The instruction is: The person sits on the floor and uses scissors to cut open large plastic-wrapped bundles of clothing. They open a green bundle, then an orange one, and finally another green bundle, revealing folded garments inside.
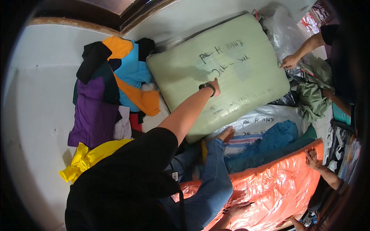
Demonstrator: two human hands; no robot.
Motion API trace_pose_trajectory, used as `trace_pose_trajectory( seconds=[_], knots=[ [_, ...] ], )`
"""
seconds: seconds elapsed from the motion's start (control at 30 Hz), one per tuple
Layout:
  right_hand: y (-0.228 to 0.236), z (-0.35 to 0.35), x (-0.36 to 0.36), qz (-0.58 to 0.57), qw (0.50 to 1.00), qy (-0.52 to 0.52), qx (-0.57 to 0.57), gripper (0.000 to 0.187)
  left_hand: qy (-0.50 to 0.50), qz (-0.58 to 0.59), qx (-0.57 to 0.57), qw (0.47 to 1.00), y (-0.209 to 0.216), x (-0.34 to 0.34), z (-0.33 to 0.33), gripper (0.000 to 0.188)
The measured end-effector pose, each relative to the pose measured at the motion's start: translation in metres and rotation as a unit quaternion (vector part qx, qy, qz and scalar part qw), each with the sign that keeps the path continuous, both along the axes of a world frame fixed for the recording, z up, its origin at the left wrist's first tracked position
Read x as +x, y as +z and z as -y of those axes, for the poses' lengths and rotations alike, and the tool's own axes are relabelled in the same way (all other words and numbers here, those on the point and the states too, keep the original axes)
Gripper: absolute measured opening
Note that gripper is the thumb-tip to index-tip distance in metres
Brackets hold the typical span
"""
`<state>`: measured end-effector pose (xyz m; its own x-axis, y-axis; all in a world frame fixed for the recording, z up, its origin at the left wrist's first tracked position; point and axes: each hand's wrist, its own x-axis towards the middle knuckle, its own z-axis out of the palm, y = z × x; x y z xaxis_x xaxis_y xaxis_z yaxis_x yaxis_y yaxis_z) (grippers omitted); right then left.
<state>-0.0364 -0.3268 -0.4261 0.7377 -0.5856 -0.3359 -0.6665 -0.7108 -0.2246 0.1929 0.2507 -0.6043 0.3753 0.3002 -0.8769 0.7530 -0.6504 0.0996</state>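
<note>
My left hand (216, 87), with a dark watch at the wrist, reaches onto a large pale green wrapped bale (177, 84) that has black handwriting on its top. One finger stretches out toward the writing, and nothing shows in this hand. Low in the view, my right hand (239, 209) rests on an orange plastic-wrapped bundle (277, 181). A thin black marker (250, 203) sticks out from between its fingers. My bare foot (227, 134) is beside the green bale, on a white woven sack (252, 122) with striped edging and handwriting.
Piled clothes (94, 107) in purple, black, blue and orange lie left of the bale, near a yellow cloth (90, 158). One person's hand (291, 61) touches the bale's right edge. Another person's hand (314, 159) holds the orange bundle's far end. Blue fabric (275, 136) lies between.
</note>
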Motion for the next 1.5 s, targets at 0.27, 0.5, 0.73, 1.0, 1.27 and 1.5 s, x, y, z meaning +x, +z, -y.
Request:
trace_pose_trajectory(
  seconds=[0.27,0.5,0.73,1.0,1.27,1.5],
  knots=[
    [-0.04,0.034,0.007,-0.056,0.992,0.093,0.059,0.065,0.034,0.002,0.031,0.999,0.0,-0.017,-0.016,0.084],
    [-0.024,-0.032,0.087,-0.038,0.98,0.129,0.15,0.046,-0.031,0.081,0.121,0.989,-0.044,-0.058,0.003,0.068],
    [-0.109,-0.194,0.249,-0.034,0.917,0.285,0.279,0.041,-0.063,0.174,0.18,0.966,-0.111,-0.074,-0.007,0.088],
    [-0.246,-0.348,0.199,-0.194,0.844,0.077,0.494,0.046,-0.089,0.187,0.133,0.969,-0.13,-0.075,-0.012,0.063],
    [-0.274,-0.359,0.141,-0.17,0.84,0.14,0.496,0.03,-0.129,0.234,0.089,0.959,-0.138,-0.085,-0.019,0.038],
    [-0.256,-0.354,0.142,-0.101,0.865,0.219,0.441,0.034,0.111,0.227,-0.262,0.931,-0.087,-0.146,0.053,0.046]
  ],
)
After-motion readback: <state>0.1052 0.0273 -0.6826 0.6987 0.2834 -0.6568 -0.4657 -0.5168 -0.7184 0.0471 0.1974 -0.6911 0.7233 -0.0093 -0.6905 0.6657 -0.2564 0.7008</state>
